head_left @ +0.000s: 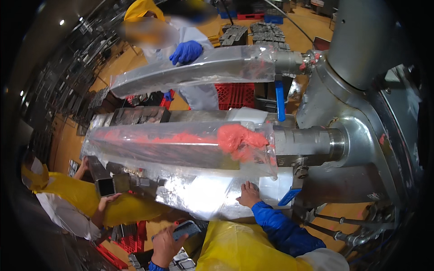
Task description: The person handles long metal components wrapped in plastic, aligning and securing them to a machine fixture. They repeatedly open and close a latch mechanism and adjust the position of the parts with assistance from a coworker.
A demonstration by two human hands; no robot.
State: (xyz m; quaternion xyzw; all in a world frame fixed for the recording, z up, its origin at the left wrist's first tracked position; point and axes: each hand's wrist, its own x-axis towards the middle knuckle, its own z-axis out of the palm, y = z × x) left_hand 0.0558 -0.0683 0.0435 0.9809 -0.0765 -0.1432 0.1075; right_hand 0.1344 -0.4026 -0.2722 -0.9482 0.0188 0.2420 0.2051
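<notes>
Our right hand [249, 195] rests on the shiny metal bench [185, 189], its fingers spread and nothing in its grasp, while our left hand [166, 246] curls around a dark slab [187, 230] low at the front. Just beyond the right hand, pink paste [239, 139] sits in a thick lump at the nozzle [303, 143] end of the near sleeve [181, 156], thinning to a streak toward the left; whether it lies inside the film or on top, we cannot tell.

We judge the work partway along: both clear sleeves reach back to their metal fittings, and the near one carries paste. The far sleeve [212, 70] shows no such lump, so that side looks not yet served, and the paste at the near nozzle remains heaped rather than evenly spread.

Across the bench, a co-worker's blue glove [186, 53] rests on the far sleeve. At our left, a second co-worker in a yellow apron [74, 194] holds a square metal tube [105, 185]. Metal blocks [271, 34] stand stacked behind.
</notes>
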